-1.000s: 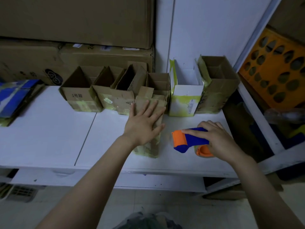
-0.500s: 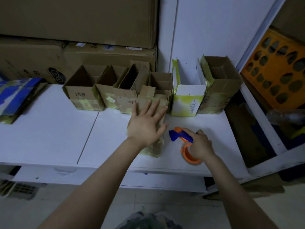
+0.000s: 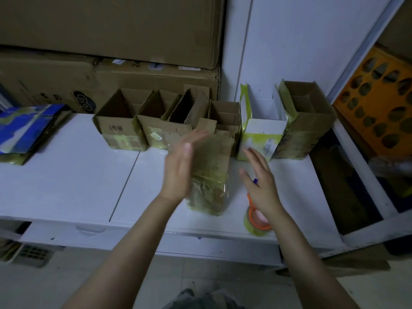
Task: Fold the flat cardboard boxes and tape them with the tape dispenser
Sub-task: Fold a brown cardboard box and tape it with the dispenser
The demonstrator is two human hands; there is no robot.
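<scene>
Box [image 3: 211,170] between left hand [image 3: 178,175] and right hand [image 3: 260,186], dispenser [image 3: 258,221] (half hidden) beneath latter

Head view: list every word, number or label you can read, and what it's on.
"1号箱": printed on the front of the leftmost open box.
Too blurred to read: the sticker on the second open box.
Too small to read: the printed label on the white box.
Too blurred to read: the paper tags on the large back carton.
</scene>
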